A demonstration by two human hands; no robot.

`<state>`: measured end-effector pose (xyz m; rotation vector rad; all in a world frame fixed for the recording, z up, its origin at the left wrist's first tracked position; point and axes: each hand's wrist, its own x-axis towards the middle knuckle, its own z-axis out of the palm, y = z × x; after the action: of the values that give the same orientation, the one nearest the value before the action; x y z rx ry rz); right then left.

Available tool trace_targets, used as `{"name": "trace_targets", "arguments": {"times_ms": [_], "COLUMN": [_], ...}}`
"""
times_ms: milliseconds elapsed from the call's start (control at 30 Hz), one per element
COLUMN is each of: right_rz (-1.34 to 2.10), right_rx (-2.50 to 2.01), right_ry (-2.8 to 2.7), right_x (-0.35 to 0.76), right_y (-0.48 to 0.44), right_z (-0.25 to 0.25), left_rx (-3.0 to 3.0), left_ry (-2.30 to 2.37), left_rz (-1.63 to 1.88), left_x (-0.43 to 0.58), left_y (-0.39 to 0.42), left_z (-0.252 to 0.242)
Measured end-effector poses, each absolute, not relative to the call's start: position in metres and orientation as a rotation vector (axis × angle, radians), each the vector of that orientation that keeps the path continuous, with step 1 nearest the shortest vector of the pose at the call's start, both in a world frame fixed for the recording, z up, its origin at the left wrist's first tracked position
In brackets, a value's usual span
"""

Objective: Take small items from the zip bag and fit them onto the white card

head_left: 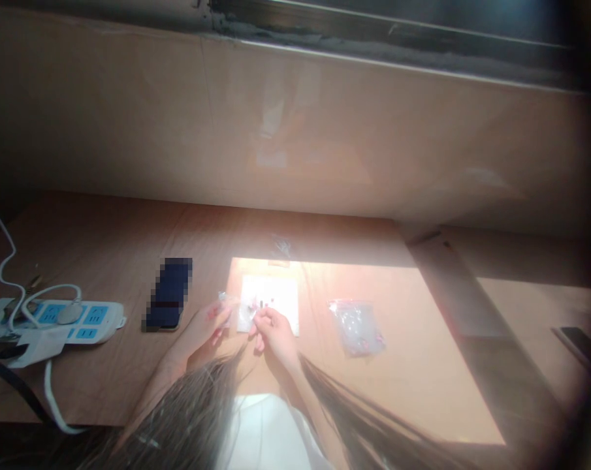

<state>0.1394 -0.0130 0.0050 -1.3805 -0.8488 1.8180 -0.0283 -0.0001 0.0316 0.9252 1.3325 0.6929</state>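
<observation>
My left hand and my right hand are close together over a white sheet of paper on a light wooden desk. Between their fingers is a small clear plastic bag with pink bits inside, and both hands appear to pinch it. Glare washes out its exact shape. A larger clear zip bag holding small pink and red pieces lies to the right of my right hand, apart from it. Small dark marks show on the paper.
A blurred-out phone lies left of my left hand. Farther left is a white power strip with blue sockets with white and black cables. A faint clear bag lies at the desk's far side, below a beige wall. Long hair hangs across the lower view.
</observation>
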Motion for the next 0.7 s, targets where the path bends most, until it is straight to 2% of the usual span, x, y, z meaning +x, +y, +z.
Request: {"name": "trace_targets", "arguments": {"times_ms": [433,700], "right_rz": [1.830,1.724], "right_rx": [-1.347,-1.323], "right_ry": [-0.807,-0.770], "right_x": [0.147,0.144], "right_y": [-0.010,-0.016], "right_z": [0.008,0.020], "left_rx": [1.070,1.137], "left_ry": [1.353,1.363], "left_rz": [0.775,0.729], "left_x": [-0.018,-0.021], "left_y": [0.005,0.005], "left_z": [0.027,0.032]}}
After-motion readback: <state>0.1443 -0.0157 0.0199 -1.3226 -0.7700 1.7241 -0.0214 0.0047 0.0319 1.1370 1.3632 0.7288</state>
